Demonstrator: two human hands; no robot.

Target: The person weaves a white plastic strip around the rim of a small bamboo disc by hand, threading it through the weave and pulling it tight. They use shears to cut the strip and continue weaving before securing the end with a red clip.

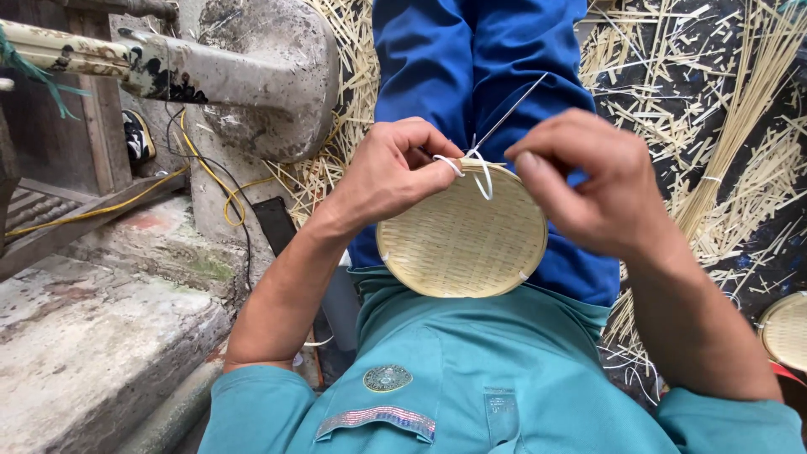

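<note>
The person sits with a small round woven tray (461, 240) on the lap, on top of the blue trousers (471, 59). The tray is flat and pale yellow.

The left hand (393, 172) pinches the far rim of the tray. Its fingers are curled in tight, and the thumb presses a white strip (482, 178) against the rim. The strip makes a little loop there. The right hand (593, 181) is bent over the other side of the rim. Its fingers are curled under, so I cannot tell what they grip or if they grip anything. That hand hides part of the rim too.

A thin long needle (511, 109) sticks up from the rim between the two hands. Its lower end is hidden by the fingers.

Some things are cut off. A second woven tray (786, 329) peeks in at the right edge, and only a bit of it shows. A big grey machine (252, 71) is at the top left, and its top is out of view. A yellow cable (202, 151) runs under it and I cannot see where it ends.

I count two hands, two trays, one needle and one white strip. One bundle of long sticks (740, 118) lies on the right. The loose straw bits (639, 101) on the floor are too many to count.
</note>
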